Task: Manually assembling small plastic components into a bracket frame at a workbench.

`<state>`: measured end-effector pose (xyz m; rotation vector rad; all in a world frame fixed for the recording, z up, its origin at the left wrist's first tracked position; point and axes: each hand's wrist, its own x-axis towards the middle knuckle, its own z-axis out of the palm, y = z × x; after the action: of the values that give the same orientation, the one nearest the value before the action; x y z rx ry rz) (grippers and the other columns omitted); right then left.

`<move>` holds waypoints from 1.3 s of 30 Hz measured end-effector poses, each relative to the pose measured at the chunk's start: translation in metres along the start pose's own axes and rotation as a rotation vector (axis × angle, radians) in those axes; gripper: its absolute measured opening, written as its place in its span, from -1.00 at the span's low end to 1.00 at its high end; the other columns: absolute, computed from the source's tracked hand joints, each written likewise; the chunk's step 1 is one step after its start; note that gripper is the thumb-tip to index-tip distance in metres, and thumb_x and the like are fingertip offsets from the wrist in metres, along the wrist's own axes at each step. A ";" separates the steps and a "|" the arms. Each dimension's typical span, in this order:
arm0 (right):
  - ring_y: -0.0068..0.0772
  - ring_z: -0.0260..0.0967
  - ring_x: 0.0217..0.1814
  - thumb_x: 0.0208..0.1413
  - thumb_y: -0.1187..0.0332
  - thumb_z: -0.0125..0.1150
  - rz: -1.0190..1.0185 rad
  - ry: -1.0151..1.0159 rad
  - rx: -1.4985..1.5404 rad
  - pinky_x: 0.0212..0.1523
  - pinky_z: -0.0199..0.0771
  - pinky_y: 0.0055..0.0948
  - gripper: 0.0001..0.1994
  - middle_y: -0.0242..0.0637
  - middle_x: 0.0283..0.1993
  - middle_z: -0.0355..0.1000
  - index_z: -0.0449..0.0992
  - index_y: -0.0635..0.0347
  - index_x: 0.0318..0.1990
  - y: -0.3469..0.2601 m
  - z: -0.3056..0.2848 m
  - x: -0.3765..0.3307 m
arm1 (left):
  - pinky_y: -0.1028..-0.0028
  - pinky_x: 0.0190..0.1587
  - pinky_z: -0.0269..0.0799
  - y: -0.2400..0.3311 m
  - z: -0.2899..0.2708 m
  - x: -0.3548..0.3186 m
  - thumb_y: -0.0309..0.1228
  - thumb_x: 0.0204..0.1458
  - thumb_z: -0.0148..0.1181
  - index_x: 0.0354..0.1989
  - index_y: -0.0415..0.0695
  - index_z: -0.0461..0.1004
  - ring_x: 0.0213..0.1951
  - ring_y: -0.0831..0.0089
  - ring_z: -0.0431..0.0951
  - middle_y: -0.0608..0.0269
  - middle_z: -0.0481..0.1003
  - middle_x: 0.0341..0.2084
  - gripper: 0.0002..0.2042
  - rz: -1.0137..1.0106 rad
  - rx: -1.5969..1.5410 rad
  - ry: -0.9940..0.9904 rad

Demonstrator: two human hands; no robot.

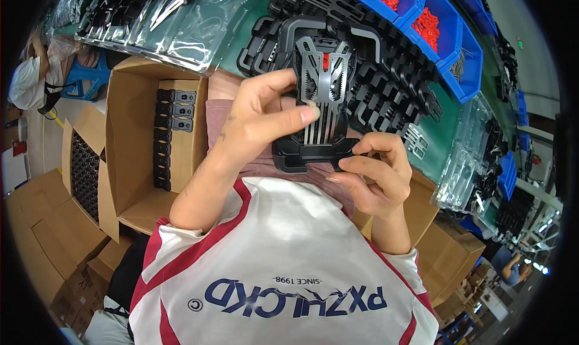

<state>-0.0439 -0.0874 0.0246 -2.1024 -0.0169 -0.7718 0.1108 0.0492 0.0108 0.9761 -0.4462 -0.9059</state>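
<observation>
A black plastic clamp-like assembly point(326, 85) is held up in front of my chest, over my lap. Its open face shows toothed strips, parallel metal rods and a small red piece near the top. My left hand point(262, 119) grips its left side, the thumb pressed flat over the rods and the fingers partly hidden behind. At the lower right corner, the thumb and fingers of my right hand point(380, 173) pinch the edge of its wide black base. Whether a separate small part sits between those fingers, I cannot tell.
Rows of similar black assemblies point(386, 98) cover the green bench point(435, 141) ahead. Blue bins point(449, 34) hold red pieces and metal pins. Clear plastic trays point(202, 34) lie at the far left. An open cardboard box point(129, 116) with black and grey parts stands left. Other people appear at both sides.
</observation>
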 end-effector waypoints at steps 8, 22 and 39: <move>-0.57 0.19 -0.47 -0.33 0.50 0.47 0.117 -0.014 0.358 -0.50 0.21 -0.66 -0.67 -0.22 -0.29 0.36 0.57 0.30 -0.29 0.005 -0.012 0.000 | 0.73 -0.32 0.42 0.001 0.013 -0.008 -0.77 -0.16 0.15 -0.06 -0.36 0.35 -0.36 0.55 0.52 0.09 0.54 -0.29 -0.60 -0.117 -0.086 0.018; -0.68 0.21 -0.39 -0.19 0.63 0.27 0.652 0.101 0.791 -0.38 0.22 -0.72 -0.47 -0.40 -0.30 0.40 0.34 0.24 0.04 -0.010 -0.016 0.022 | 0.72 -0.41 0.35 -0.009 0.041 -0.014 -0.82 -0.17 0.07 0.31 -0.24 -0.14 -0.41 0.49 0.54 -0.12 0.51 -0.18 -0.19 -0.026 -0.131 -0.220; -0.35 0.48 -0.26 0.09 0.45 0.01 0.506 0.266 -0.231 -0.24 0.49 -0.48 -0.69 -0.12 -0.22 0.53 0.48 0.34 -0.02 0.119 -0.102 0.138 | 0.79 -0.62 0.08 -0.002 0.033 -0.022 -0.82 -0.19 -0.01 0.36 -0.05 -0.61 -0.72 0.69 0.26 -0.17 0.54 -0.25 0.04 0.245 -0.164 -0.066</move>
<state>0.0487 -0.2727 0.0543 -2.0662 0.7498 -0.7559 0.0749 0.0504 0.0276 0.7253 -0.5265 -0.7416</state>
